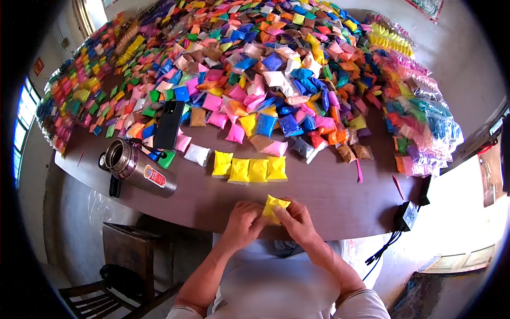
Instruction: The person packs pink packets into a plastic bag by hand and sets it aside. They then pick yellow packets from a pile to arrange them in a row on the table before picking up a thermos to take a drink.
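Note:
A small yellow packet (275, 206) is held at the table's near edge between both hands. My left hand (245, 219) grips its left side, fingers curled in. My right hand (296, 219) pinches it from the right, the thumb lying across its front. Just beyond, several similar yellow packets (257, 170) lie side by side in a row on the brown table (329, 196). The leftmost yellow packet (222, 163) sits slightly higher than the others.
A large heap of colourful packets (255, 80) covers the far part of the table. To the left lie a steel flask (141, 170) and a black phone (169, 125). Clear bags of packets (425, 133) are stacked at right, near a black adapter (406, 215) with cables.

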